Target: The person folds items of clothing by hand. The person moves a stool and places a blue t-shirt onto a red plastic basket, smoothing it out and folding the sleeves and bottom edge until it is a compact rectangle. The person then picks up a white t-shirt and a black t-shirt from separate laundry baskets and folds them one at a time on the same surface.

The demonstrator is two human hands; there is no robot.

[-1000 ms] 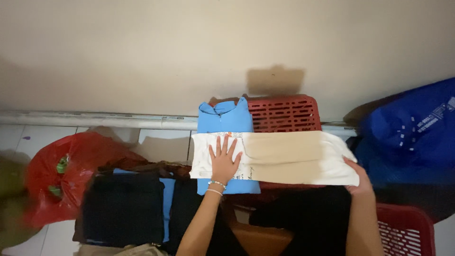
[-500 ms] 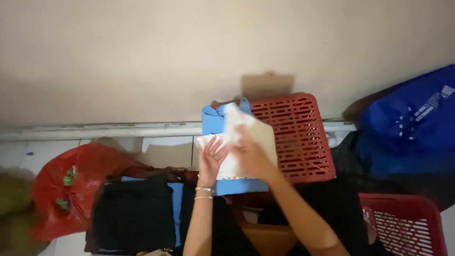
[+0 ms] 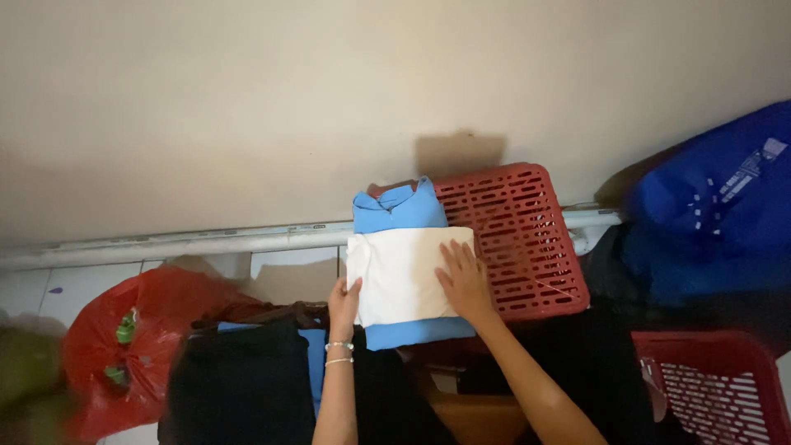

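Note:
A folded white garment (image 3: 401, 274) lies on a folded light-blue shirt (image 3: 397, 209), both on an overturned red plastic basket (image 3: 516, 239). My right hand (image 3: 465, 280) rests flat with fingers spread on the white garment's right edge. At the garment's lower left corner is my left hand (image 3: 344, 303), with bracelets on its wrist, fingers curled against the edge; whether it grips the cloth is unclear.
Dark folded clothes (image 3: 235, 383) are stacked at the lower left, beside a red plastic bag (image 3: 124, 330). A blue bag (image 3: 713, 210) sits at the right and a second red basket (image 3: 713, 379) at the lower right. A pale wall with a pipe (image 3: 165, 241) runs behind.
The white garment, spread wide a second ago, has been folded over from the right into a compact square. My right hand came across with it; my left hand slid to its lower left corner.

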